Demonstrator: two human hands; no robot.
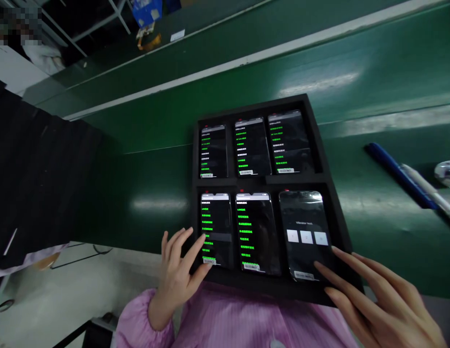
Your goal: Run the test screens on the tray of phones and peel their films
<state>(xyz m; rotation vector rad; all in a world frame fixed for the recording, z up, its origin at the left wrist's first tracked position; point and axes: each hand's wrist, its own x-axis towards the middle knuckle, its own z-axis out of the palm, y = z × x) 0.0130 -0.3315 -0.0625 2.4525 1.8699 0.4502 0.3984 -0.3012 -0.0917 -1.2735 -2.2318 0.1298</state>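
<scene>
A black foam tray (pixel 261 290) lies in front of me, with several lit smartphones in two rows of compartments. My left hand (pixel 179 263) has its fingers spread, the index fingertip at the screen of the front-left smartphone (pixel 217 217), which lists lines of green text. My right hand (pixel 384 295) is spread over the tray's right front corner, a fingertip on or just above the front-right smartphone (pixel 306 212). That screen reads "Vibrator test" above a row of three white squares. Between them lies the front-middle smartphone (pixel 257 232), also with green text. Neither hand grips anything.
Blue and white pens (pixel 402 176) lie on the green bench (pixel 163 164) to the right. A black cloth (pixel 32 174) hangs at the left. At the back are a blue bin (pixel 147 12) and a white paper slip (pixel 177 35). A person is at the upper left.
</scene>
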